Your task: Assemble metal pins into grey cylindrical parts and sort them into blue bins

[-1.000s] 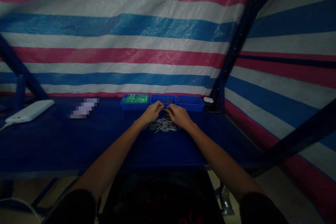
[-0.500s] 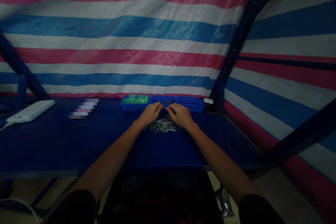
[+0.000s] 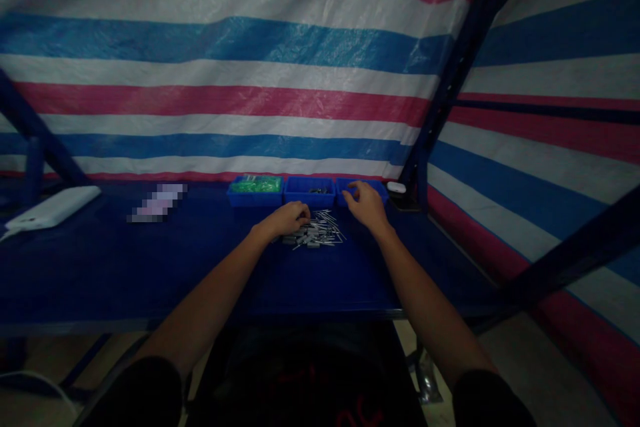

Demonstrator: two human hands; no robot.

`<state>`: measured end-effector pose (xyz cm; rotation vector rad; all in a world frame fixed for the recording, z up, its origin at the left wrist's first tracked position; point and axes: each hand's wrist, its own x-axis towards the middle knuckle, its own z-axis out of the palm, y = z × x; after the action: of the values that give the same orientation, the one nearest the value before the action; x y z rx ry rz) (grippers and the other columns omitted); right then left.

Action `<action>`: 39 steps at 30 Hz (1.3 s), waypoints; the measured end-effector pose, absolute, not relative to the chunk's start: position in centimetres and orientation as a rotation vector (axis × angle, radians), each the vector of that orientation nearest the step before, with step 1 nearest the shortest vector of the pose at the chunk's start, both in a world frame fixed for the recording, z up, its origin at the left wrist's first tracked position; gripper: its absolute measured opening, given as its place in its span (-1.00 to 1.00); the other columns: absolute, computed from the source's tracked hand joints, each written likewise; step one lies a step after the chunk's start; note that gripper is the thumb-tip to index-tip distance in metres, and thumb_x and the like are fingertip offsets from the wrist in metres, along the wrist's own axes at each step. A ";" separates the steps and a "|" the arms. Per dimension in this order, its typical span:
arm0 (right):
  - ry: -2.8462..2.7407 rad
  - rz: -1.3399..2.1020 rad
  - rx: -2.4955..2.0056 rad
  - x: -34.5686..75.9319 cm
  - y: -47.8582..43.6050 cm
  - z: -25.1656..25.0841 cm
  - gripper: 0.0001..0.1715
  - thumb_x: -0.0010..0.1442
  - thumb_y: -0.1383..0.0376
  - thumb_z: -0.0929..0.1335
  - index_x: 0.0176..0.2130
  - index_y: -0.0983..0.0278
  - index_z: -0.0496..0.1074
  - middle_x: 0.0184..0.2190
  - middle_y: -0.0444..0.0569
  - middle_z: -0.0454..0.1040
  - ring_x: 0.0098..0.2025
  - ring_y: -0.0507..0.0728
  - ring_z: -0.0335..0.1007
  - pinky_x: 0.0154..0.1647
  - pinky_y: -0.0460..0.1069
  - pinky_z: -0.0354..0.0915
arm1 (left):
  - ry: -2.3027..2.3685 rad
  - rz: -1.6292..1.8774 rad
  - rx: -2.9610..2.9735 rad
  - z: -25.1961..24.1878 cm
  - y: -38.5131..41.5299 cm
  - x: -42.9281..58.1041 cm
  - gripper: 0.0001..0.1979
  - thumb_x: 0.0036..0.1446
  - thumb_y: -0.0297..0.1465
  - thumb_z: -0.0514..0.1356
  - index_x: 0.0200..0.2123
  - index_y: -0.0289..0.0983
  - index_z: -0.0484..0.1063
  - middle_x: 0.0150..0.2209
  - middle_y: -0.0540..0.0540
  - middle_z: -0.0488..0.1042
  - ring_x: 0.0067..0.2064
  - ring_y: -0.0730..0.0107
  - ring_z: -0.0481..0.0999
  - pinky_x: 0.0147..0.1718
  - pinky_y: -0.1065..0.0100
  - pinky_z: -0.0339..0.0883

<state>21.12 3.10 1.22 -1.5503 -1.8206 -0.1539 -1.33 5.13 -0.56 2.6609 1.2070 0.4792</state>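
Observation:
A loose pile of thin metal pins and short grey metal cylinders lies on the blue table. My left hand is at the pile's upper left edge, its fingers curled and closed; what they hold, if anything, is hidden. My right hand hangs over the front of the right blue bin, thumb and fingers apart with nothing seen between them. The middle blue bin has small metal pieces in it. In the left blue bin are green plastic packets.
A white device with a cable and a blurred-out flat item lie on the left of the table. A white case rests on a dark flat object behind the right bin's corner. Blue posts and striped sheeting enclose the table.
My hands have parted from a shared hold on a small thin piece above the pile. The right went right to the right bin; the left came down to the pile's edge.

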 end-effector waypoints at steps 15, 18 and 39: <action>-2.147 -0.228 -1.215 17.2 1.3 1.1 -0.76 0.23 0.28 0.16 -0.36 0.27 0.34 -0.41 -0.05 0.37 -0.34 0.06 0.26 -0.32 -0.08 0.10 | 1.219 0.861 2.439 1.4 4.1 -1.0 -0.67 0.15 -0.30 -0.03 -0.43 -0.35 0.46 -0.55 -0.03 0.42 -0.52 0.49 0.33 -0.50 0.44 0.10; -2.137 -0.229 -1.213 17.2 1.3 1.1 -0.72 0.25 0.25 0.15 -0.39 0.27 0.33 -0.44 -0.06 0.37 -0.36 0.05 0.26 -0.34 -0.08 0.08 | 1.152 0.875 2.448 1.6 3.8 -1.0 -0.70 0.14 -0.33 -0.02 -0.41 -0.34 0.44 -0.55 -0.02 0.40 -0.52 0.51 0.31 -0.50 0.46 0.10; -1.792 -0.081 -1.726 19.8 2.7 1.2 -0.63 0.14 0.05 0.22 -0.29 0.23 0.43 -0.51 -0.04 0.46 -0.43 0.11 0.36 -0.42 -0.07 0.15 | 1.298 0.333 2.729 -0.3 7.0 -0.7 -0.85 -0.03 -0.46 0.09 -0.41 -0.27 0.46 -0.33 -0.11 0.42 -0.31 0.36 0.39 -0.30 0.42 0.21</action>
<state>19.77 2.69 1.19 -1.7256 -1.7917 -0.0809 -0.66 7.01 -0.25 2.7292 1.2976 0.3332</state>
